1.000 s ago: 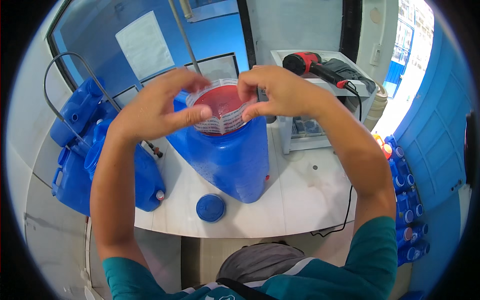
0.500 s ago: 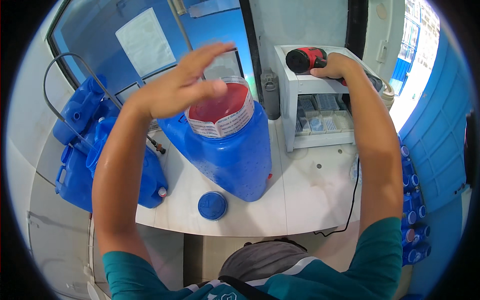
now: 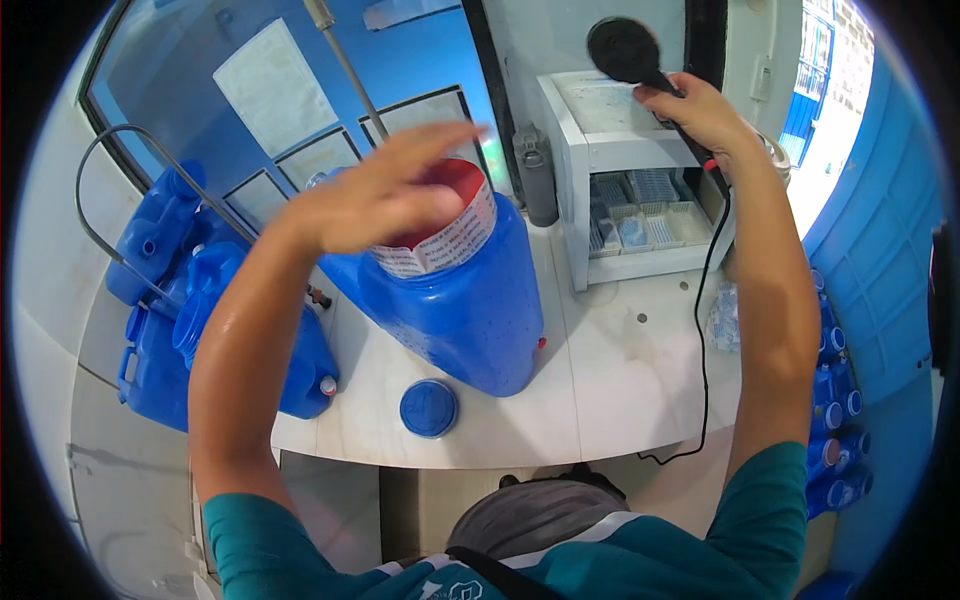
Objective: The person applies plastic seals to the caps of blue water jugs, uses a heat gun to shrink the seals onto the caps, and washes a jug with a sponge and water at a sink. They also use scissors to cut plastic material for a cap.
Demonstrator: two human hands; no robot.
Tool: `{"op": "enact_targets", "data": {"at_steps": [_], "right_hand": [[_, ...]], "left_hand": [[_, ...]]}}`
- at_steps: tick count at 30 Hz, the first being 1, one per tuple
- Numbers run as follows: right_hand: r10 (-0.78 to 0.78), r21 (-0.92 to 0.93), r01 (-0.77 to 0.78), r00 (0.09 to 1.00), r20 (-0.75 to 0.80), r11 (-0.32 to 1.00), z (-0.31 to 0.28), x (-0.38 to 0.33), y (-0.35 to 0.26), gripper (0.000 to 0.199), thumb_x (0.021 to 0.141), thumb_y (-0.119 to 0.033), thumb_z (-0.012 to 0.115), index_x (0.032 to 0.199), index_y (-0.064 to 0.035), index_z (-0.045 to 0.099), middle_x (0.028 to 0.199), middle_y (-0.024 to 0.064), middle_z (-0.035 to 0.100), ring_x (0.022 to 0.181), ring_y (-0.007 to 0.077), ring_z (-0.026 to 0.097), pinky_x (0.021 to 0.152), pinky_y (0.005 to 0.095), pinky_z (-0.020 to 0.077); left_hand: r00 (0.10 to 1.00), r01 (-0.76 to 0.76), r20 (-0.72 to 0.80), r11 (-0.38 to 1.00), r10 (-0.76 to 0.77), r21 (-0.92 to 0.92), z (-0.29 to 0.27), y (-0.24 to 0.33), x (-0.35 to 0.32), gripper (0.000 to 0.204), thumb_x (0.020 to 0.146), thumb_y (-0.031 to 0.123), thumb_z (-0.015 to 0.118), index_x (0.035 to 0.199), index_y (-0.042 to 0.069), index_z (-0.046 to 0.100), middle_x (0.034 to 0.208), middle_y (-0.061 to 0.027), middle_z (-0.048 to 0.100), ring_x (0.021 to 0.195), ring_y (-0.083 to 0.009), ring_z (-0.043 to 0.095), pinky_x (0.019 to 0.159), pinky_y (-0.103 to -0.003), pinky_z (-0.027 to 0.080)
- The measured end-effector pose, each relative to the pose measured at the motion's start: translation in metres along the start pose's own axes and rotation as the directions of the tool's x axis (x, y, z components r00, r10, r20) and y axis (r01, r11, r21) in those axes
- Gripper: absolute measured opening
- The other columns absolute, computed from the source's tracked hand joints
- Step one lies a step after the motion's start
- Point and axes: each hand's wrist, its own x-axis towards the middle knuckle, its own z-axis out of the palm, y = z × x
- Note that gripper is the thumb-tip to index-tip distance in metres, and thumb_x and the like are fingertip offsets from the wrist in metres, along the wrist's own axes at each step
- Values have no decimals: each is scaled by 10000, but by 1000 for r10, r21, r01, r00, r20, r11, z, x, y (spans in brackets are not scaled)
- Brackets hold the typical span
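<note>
One corded tool, far right, was gripped by its handle in the right hand—seemingly for control; the left hand, fingers open, hung above the jug.

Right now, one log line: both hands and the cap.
left hand: open, at blue jug mouth, contact unclear | right hand: gripping corded black tool | blue cap: on counter, beside jug

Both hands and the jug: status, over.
Left hand open over jug, partly hiding its white band. Right hand gripping blower. Cap off, on counter.
</note>
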Motion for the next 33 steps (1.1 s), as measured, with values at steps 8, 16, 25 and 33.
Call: {"op": "enact_targets", "data": {"at_steps": [8, 16, 25, 33], "right_hand": [[-30, 533, 20, 999, 10, 846, -20, -107, 2, 603, 944, -511, 671, 1297, -27, 599, 959, 29, 618, 843, 81, 561, 736, 228, 462], [-242, 758, 128, 969, 41, 639, -21, -188, 4, 925, 844, -506, 791, 1465, 57, 400, 930, 50, 569, 825, 118, 578, 684, 216, 528], [-86, 765, 72, 996, -22, 640, 1, -230, 4, 753, 721, -200, 763, 1364, 70, 480, 1210, 210, 604, 776, 219, 645, 621, 331, 560], [-86, 669, 120, 993, -84, 733, -2, -255, 4, 776, 715, -357, 814, 1270, 91, 508, 1167, 207, 590, 690, 177, 619, 521, 281, 535]], "left_hand": [[992, -26, -121, 990, 43, 140, 8, -23, -60, 1117, 770, 834, 576, 1560, 75, 354, 1580, -216, 358, 1482, -394, 305, 1197, -546, 242], [979, -78, -180, 993, 94, 91, 0, 13, -75, 470, 788, 351, 857, 1111, 62, 672, 855, -18, 677, 762, -141, 624, 752, -329, 506], [947, -85, -286, 973, 146, 215, -18, 19, -69, 810, 681, 554, 881, 1281, 79, 616, 1055, -83, 687, 891, -217, 641, 787, -346, 529], [963, -132, -244, 989, 111, -68, -5, -47, -56, 1400, 596, 710, 861, 1608, 123, 91, 1576, -291, 290, 1403, -465, 413, 1137, -575, 361]]}}
